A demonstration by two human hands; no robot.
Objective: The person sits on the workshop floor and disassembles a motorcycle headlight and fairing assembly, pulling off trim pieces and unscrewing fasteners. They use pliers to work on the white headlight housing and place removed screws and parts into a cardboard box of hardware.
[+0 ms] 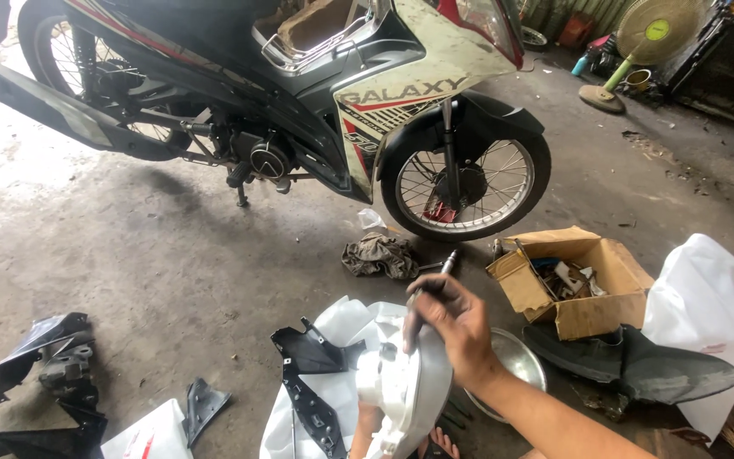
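My right hand grips a slim screwdriver, its far end pointing up and away toward the motorcycle. The hand rests on the top edge of a white fairing panel that stands tilted in front of me. A black plastic bracket is attached to the panel's left side. Only a strip of my left hand shows under the panel's lower edge, where it holds the panel up. Toes of a foot show just below.
A white and black motorcycle stands ahead. A rag, a cardboard box of parts, a metal bowl, a black fender and a white cover lie to the right. Black plastic pieces lie to the left, and a fan stands far right.
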